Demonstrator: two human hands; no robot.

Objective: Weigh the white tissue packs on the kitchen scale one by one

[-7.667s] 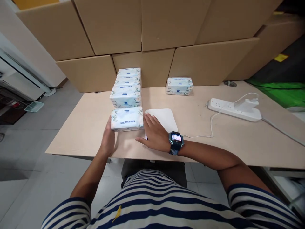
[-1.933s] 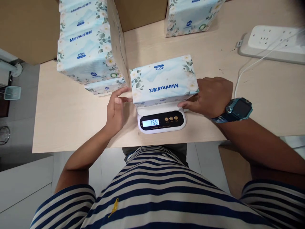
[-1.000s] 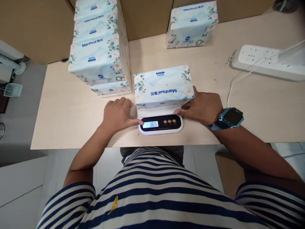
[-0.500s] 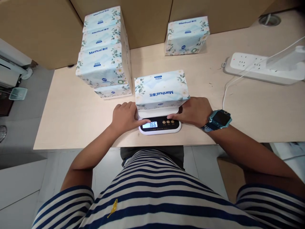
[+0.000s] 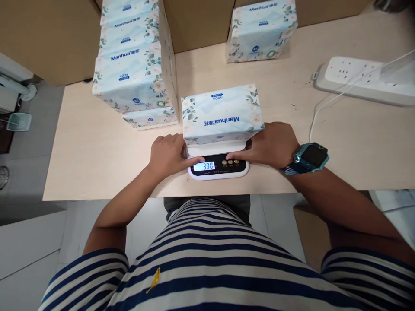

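A white kitchen scale [image 5: 218, 176] with a black front panel sits near the table's front edge, its lit display reading about 390. On its platform rests a pale blue, flowered Manhua tissue pack [image 5: 223, 112], lettering upside down to me. My left hand [image 5: 167, 155] grips the scale's left side, thumb on the panel beside the display. At the right side, my right hand [image 5: 272, 144] grips the scale, with its thumb by the round buttons. Its other fingers are partly hidden behind the pack's lower right corner, and I cannot tell whether they touch it.
Stacked tissue packs [image 5: 129, 77] stand at the back left. Another pack [image 5: 262, 34] is at the back right, against cardboard boxes [image 5: 201, 30]. A white power strip [image 5: 353, 77] with a cable [image 5: 319, 110] lies to the right on the wooden table [image 5: 97, 160].
The display has gone from about 366 to about 390. My view has tilted and come slightly nearer the table. Both hands keep their places at the scale.
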